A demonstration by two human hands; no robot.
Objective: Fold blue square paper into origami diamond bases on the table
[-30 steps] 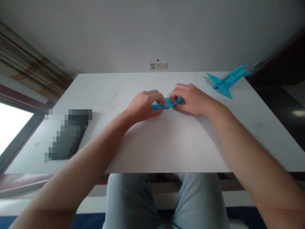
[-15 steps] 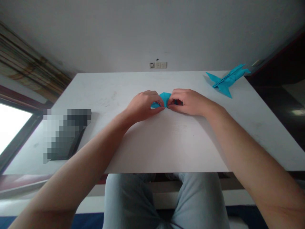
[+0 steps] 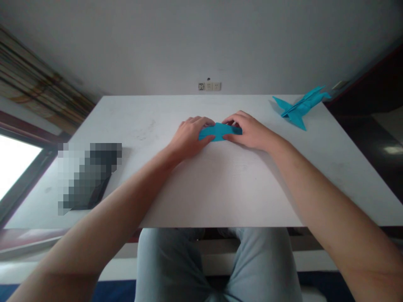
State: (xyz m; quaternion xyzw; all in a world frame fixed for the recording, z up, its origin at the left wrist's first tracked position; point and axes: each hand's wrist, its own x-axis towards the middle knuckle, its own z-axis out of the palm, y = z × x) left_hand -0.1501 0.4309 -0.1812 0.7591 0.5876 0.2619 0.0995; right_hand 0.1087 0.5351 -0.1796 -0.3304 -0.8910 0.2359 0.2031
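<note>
Pale blue trousers [image 3: 163, 264] cover two bent legs, closest to the eye. Just past them comes the near edge of a white bench [image 3: 220, 188]. On its left side lies a dark thing [image 3: 94, 184], mostly hidden by little blurry squares.

Farther in, both hands meet at the middle of the bench. The left hand [image 3: 192, 135] has its grip partly closed, with the thumb on the near side of some blue folded paper [image 3: 219, 132] and the fingers on the far side. The right hand [image 3: 250, 130] does the same at the other end, its fingers curled and its thumb on the near edge. So each grip has hold of one end, and the middle of the paper shows between them.

Half a second ago, the two thumbs almost met and the paper stuck up between the fingers. Now the thumbs are a bit more apart, and more of the paper shows as one wide strip.

Near the far right corner sits a blue paper bird [image 3: 297, 111], in the same spot as before. White sockets [image 3: 209, 86] are on the grey wall [image 3: 204, 37] behind. I can't read any words or brand names.
</note>
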